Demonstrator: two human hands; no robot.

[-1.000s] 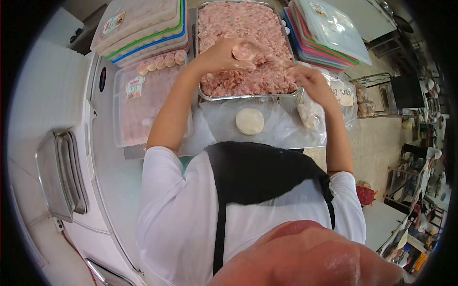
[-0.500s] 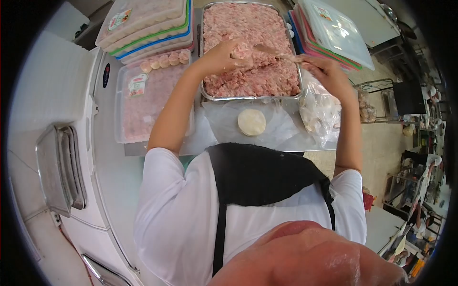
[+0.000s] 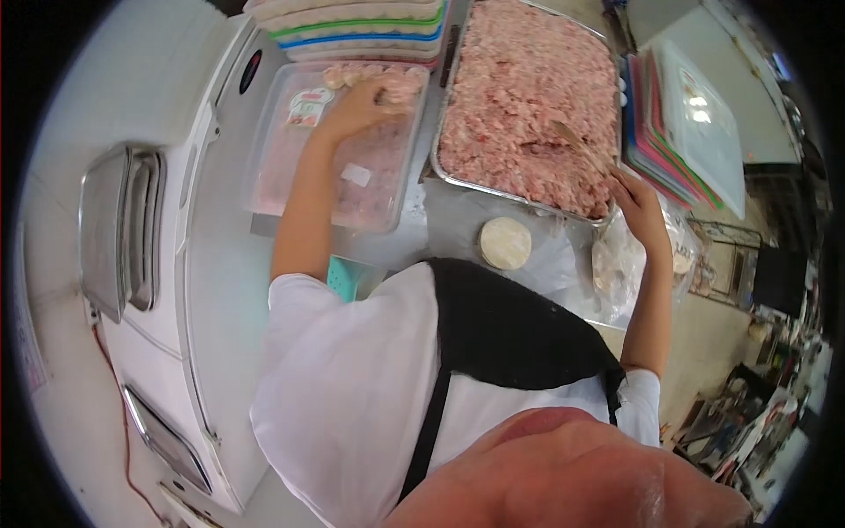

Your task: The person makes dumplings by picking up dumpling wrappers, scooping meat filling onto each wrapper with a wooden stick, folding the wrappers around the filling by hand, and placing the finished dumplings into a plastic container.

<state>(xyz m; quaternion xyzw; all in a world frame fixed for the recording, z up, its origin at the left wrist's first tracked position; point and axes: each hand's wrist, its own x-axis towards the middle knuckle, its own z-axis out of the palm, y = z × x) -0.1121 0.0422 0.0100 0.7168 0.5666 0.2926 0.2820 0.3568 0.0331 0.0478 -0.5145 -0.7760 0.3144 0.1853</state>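
My left hand [image 3: 354, 113] is over the translucent lidded container [image 3: 387, 198], just below a row of filled dumplings [image 3: 333, 77]. Its fingers curl round a dumpling [image 3: 398, 95], which is partly hidden. In my right hand [image 3: 641, 204], at the near right corner of the metal tray [image 3: 510, 199], is a flat spatula [image 3: 576, 139] whose blade lies over the ground meat [image 3: 528, 79]. A stack of round pale wrappers [image 3: 506, 243] sits on plastic sheeting in front of the tray.
Stacked containers with coloured rims [image 3: 361, 31] stand behind the left container. Coloured lids [image 3: 695, 132] are piled right of the tray. A clear plastic bag [image 3: 620, 264] lies at the near right. Metal trays [image 3: 110, 233] stand far left.
My left hand has moved left from above the meat to the dumpling row, with the dumpling. My right hand keeps the spatula near the tray's right side. The view has turned left.
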